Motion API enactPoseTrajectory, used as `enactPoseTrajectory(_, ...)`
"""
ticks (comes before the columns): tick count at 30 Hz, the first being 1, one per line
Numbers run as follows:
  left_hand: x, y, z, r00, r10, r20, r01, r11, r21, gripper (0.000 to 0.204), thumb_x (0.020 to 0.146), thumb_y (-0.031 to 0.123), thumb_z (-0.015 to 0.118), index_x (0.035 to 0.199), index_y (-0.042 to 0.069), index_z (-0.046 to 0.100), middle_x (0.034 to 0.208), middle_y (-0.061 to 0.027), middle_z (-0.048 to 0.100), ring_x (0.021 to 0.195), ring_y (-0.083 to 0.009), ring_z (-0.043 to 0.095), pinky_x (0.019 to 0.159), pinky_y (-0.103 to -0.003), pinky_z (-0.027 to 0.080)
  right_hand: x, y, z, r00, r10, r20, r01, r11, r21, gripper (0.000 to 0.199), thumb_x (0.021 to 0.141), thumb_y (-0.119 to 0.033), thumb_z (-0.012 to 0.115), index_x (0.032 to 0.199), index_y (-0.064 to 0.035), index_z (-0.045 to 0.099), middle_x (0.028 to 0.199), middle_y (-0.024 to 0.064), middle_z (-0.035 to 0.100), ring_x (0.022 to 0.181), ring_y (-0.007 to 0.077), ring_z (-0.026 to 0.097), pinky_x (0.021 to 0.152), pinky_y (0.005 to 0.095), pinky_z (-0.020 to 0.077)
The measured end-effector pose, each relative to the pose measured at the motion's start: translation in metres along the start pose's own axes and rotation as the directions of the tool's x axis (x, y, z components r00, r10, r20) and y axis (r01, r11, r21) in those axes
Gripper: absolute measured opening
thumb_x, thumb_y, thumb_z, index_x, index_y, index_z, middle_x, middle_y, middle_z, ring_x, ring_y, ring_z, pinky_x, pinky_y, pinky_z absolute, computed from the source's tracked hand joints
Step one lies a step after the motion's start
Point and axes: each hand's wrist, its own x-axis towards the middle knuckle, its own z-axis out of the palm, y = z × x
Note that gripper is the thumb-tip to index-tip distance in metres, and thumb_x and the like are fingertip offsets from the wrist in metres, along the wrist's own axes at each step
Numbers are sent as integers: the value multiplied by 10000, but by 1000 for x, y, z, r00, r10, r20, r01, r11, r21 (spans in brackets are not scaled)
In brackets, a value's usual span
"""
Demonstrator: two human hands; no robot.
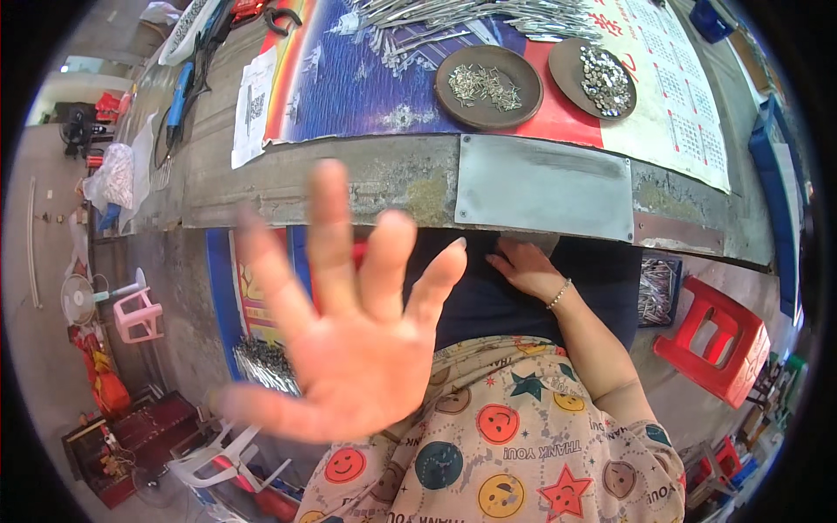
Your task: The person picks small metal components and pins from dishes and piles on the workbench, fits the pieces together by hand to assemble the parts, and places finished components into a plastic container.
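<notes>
One desk (214,139) fills the upper frame, its far side cut off by the top edge. One large printed sheet (349,105) covers much of it, partly hidden by what lies there. One red stool (741,349) stands at right. A heap of silver rods (488,22) at top centre runs out of view, too tangled to count. One grey metal plate (545,187) is fixed along the near edge, right of centre. Of the two hands, the left hand (366,366) is raised at centre-left, spread and holding nothing, its thumb and some fingertips blurred; the right hand (530,272) is just below the plate, fingers partly hidden, so whether it grips anything I cannot tell. Two brown dishes (488,116) sit upper right of centre: one bears slender pins (475,87), the other round bits (608,83), both too small to count. One bracelet (559,294) circles the right wrist.
</notes>
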Motion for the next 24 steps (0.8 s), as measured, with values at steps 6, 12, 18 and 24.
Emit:
enactPoseTrajectory(6,-16,-8,-39,975,-135,-175,131,991,-39,841,927,638,333,1511,165,-44,1555,-218,2,1414,-355,205,1121,-600,129,2,-7,0,1000,-17,9,17,999,-31,351,930,-336,515,978,7,571,868,253,636,860,449,596,779,505,464)
enactPoseTrajectory(12,-70,-11,-95,916,-287,-279,397,751,528,688,969,526,368,1427,20,283,1318,-228,490,1188,-365,524,1006,-453,419,2,0,4,1000,9,25,-8,999,-53,378,931,-342,508,1029,18,571,930,256,636,932,433,590,832,501,457)
enactPoseTrajectory(18,-150,-31,-175,746,-350,-567,455,-354,817,708,932,407,486,1444,-16,241,1410,-298,315,1288,-461,358,1041,-463,340,4,8,16,998,-62,9,62,993,-101,391,934,-346,490,1082,5,578,1034,250,623,978,416,591,872,492,452)
enactPoseTrajectory(24,-92,-9,-115,524,-733,-434,509,-139,850,656,886,282,612,1425,35,331,1412,-239,380,1199,-351,521,975,-394,425,2,17,14,999,-33,0,33,999,-36,417,913,-322,528,1181,-4,552,1186,257,553,1114,416,523,947,477,417)
